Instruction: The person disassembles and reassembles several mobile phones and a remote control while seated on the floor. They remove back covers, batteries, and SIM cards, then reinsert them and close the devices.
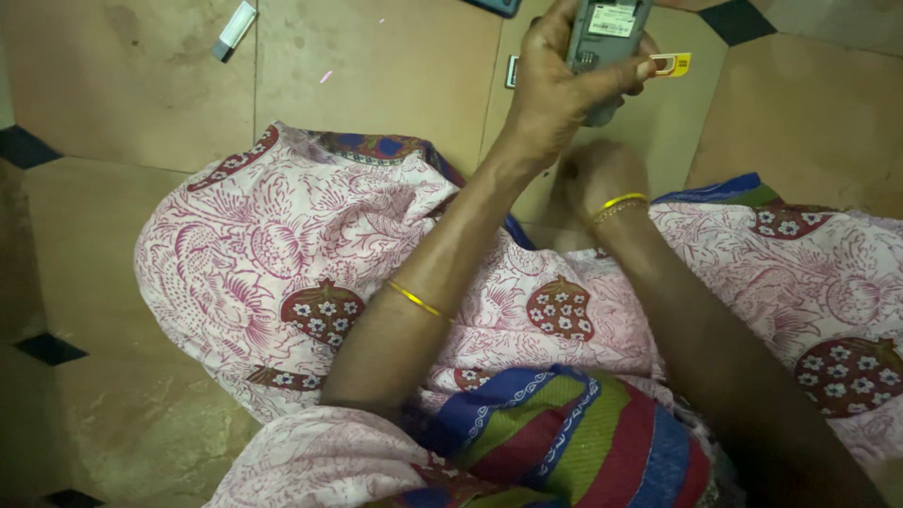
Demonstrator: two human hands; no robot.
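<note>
In the upper left of the frame, a small white stick (233, 29) is lying on the floor (113, 94), well away from you. In the top middle, your left hand (555, 89) is gripping the grey phone (607, 42) with its back open, fingers wrapped around it. Be holding it steady. Just right of it, a little yellow card (673, 64) is sticking out. Below, your right hand (597, 174) is curling down; I cannot tell whether it is pinching anything.
</note>
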